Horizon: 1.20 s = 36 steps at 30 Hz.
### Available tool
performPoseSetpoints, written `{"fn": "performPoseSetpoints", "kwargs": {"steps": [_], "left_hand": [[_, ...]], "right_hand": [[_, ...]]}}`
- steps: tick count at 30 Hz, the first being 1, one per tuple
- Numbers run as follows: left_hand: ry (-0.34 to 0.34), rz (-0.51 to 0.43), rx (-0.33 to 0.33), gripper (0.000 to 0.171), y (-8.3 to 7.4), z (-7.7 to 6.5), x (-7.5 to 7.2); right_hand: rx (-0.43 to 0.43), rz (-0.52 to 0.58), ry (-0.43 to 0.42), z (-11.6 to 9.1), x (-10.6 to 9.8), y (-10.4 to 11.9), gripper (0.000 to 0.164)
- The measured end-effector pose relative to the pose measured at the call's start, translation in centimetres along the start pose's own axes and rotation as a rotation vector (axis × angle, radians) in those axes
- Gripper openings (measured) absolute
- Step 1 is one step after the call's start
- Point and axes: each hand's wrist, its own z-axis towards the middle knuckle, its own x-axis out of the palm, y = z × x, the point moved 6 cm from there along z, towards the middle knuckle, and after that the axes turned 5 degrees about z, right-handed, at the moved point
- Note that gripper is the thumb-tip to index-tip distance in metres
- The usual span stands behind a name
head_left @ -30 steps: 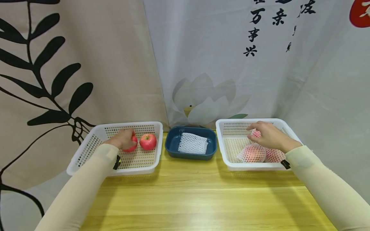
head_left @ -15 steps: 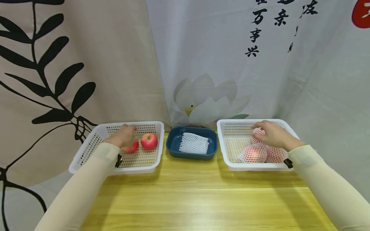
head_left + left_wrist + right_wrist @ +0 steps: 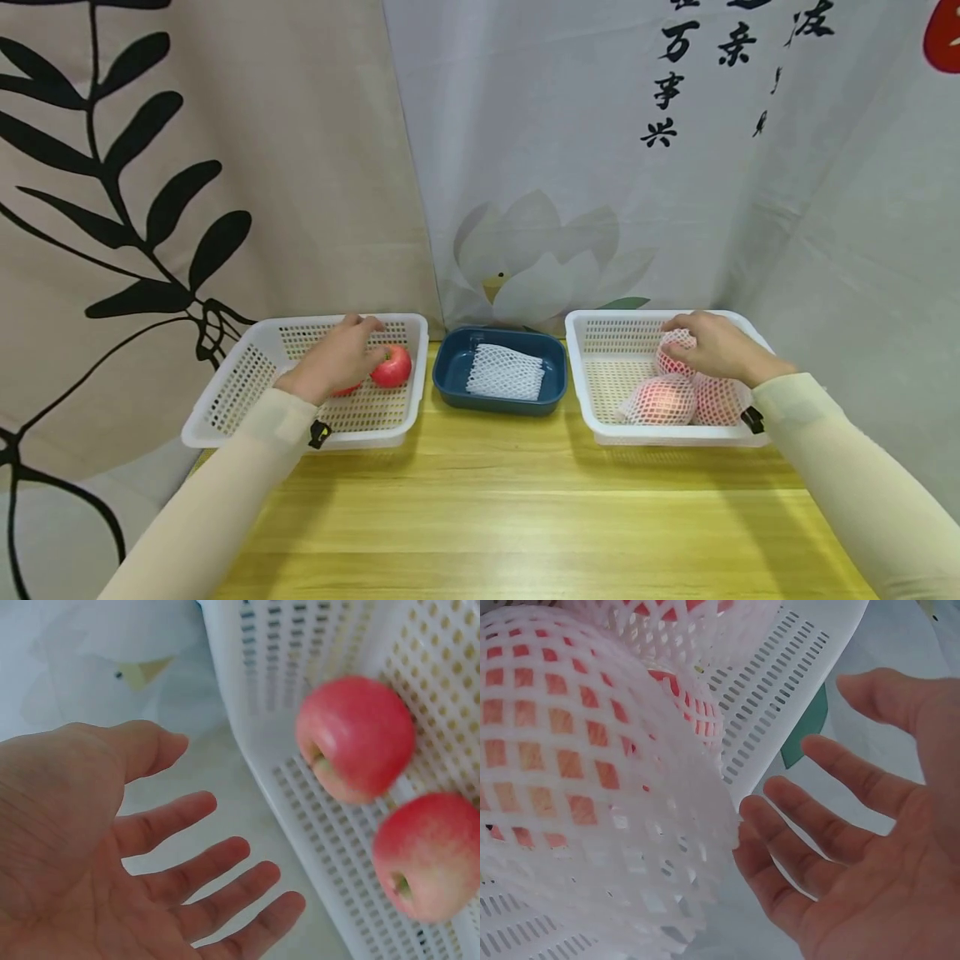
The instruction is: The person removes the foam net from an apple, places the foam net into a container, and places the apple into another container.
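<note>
1. Hands: the left hand [image 3: 333,362] hangs over the left white perforated plastic basket [image 3: 240,379], fingers parted, holding nothing; the right hand [image 3: 720,346] is over the right white perforated plastic basket [image 3: 587,414], fingers loosely bent, palm bare; the two are well apart.
2. Fruit: a round, bare red apple [image 3: 392,367] lies near the left basket's right edge, with a second bare red apple [image 3: 346,390] to its left; three red apples in white foam netting [image 3: 663,400] are in the right basket, two along its front edge and one behind them.
3. Between the baskets: a dark blue rectangular tray [image 3: 498,407] holds a flat white foam net sleeve [image 3: 506,372].
4. Risks, as judged: a bare apple could roll and bruise if nudged off-centre, being round and smooth; a netted one could slip out of its sleeve – the cause being a grip on the loose mesh end alone.
5. Obscured: the left hand covers most of the second apple; contact between right fingertips and netting cannot be confirmed – they overlap in view; the near edge of the wooden table [image 3: 510,508] is cut off.
</note>
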Motion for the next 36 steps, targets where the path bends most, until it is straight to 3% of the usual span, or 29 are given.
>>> {"fn": "performPoseSetpoints", "kwargs": {"steps": [12, 23, 36], "left_hand": [[-0.195, 0.044, 0.213, 0.044, -6.6, -1.2, 1.7], [-0.217, -0.068, 0.284, 0.045, -11.6, -2.4, 4.7], [-0.23, -0.146, 0.347, 0.048, -15.0, -2.4, 6.8]], "right_hand": [[0.039, -0.014, 0.04, 0.5, -0.2, -0.8, 0.05], [0.131, -0.03, 0.094, 1.2, -0.2, -2.0, 0.056], [0.149, -0.018, 0.133, 2.3, 0.5, -2.6, 0.06]]}}
